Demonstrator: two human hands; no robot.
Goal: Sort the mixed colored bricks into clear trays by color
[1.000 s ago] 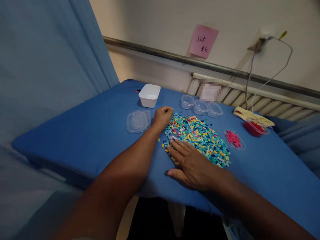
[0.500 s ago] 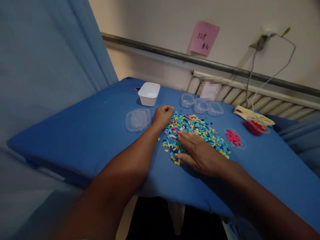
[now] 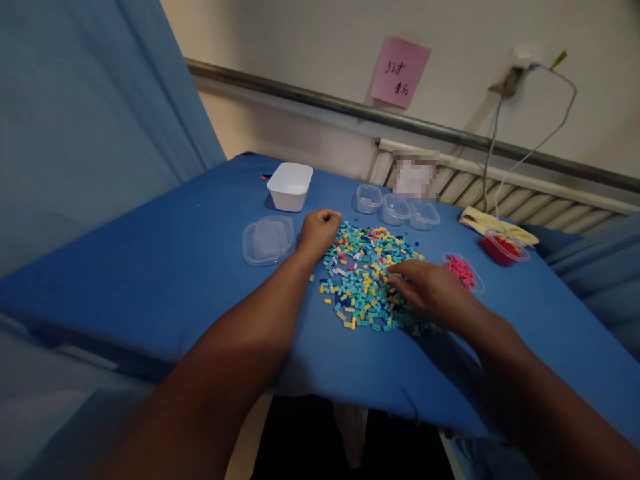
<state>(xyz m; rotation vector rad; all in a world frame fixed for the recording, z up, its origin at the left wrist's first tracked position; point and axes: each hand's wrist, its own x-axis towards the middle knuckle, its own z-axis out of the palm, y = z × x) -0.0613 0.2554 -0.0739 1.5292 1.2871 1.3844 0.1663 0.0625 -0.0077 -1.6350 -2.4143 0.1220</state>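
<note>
Head view: bricks (image 3: pixel 365 287) are met by left hand (image 3: pixel 319 235) (ten o'clock, fingers curled) and right hand (image 3: pixel 391 275) (three o'clock, fingertips apart)

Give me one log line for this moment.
Brick pile: loose, mixed colours | Left hand: curled, at pile's far-left edge | Right hand: at pile's right side, grasp unclear | White tub: beyond left hand

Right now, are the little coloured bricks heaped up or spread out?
Spread out: the coloured bricks lie in a wide, low patch on the blue surface, with strays around its edge.
</note>
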